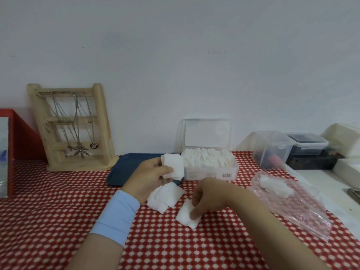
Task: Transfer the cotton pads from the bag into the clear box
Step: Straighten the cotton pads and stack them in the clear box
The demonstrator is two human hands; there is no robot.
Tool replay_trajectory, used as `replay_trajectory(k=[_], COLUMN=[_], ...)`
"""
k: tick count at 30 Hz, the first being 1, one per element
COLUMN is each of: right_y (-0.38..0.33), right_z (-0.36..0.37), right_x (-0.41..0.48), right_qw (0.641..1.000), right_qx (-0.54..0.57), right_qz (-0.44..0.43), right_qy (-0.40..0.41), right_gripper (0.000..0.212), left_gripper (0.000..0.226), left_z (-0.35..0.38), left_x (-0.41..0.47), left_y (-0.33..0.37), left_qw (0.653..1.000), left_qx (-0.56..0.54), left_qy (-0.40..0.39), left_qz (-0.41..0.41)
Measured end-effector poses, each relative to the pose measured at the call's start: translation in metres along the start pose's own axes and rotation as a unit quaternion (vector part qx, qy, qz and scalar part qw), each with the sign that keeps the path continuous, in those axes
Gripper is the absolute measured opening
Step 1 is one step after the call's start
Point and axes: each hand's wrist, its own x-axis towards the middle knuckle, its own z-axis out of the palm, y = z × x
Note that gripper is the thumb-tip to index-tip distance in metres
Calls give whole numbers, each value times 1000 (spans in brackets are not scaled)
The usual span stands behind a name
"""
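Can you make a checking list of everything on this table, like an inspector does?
Surface: red-and-white patterned cloth, rumpled at the left.
Job's things: clear box, lid up, nearly full; bag at right, with leftover pads inside; loose pile on the cloth between the hands.
Clutter: wooden necklace stand, blue tray, lidded plastic containers.
Hands: left hand grips a bunch of pads near the box; right hand pinches a small stack lying on the cloth.
Cables: nothing seen.
Surroundings: plain white wall.
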Motion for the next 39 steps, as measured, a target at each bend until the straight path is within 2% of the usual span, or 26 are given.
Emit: replay_trajectory(k=[2,5,9,10,12,14,18,21,26,32,39], right_y=[-2,-1,-3,-4,-6,-5,1,5,10,5,2], right_z=[-1,-2,4,5,5,1,-8,-19,-33,-32,-34], right_x=[0,-1,2,3,3,2,-3,-10,-18,-19,-18], right_qw=[1000,999,999,999,1000,999,985,952,902,909,937], right_qx=[19,26,-31,-34,-14,19,117,244,366,322,211], right_qz=[-23,-36,6,7,-12,-43,-86,-97,-130,-149,-95], right_qy=[1,16,15,17,13,26,97,157,190,218,262], right_gripper=[18,23,55,55,42,21,29,44,19,12,28], left_gripper=[23,22,21,21,21,22,20,16,14,22,29], left_z=[1,1,-1,-1,-1,0,2,5,17,37,41], left_x=[0,0,2,2,2,2,2,-1,-7,-13,-17], left_y=[0,-1,-2,-2,-2,-3,-4,-3,-3,-5,-3], left_qw=[1000,999,998,998,998,998,998,996,997,999,996], left_qx=[-30,-40,-43,-42,-26,-12,7,28,52,-5,-37], left_qy=[0,16,43,47,52,53,62,77,43,-35,-74], left_qz=[-7,-9,-13,-14,-12,-11,2,23,21,-34,-40])
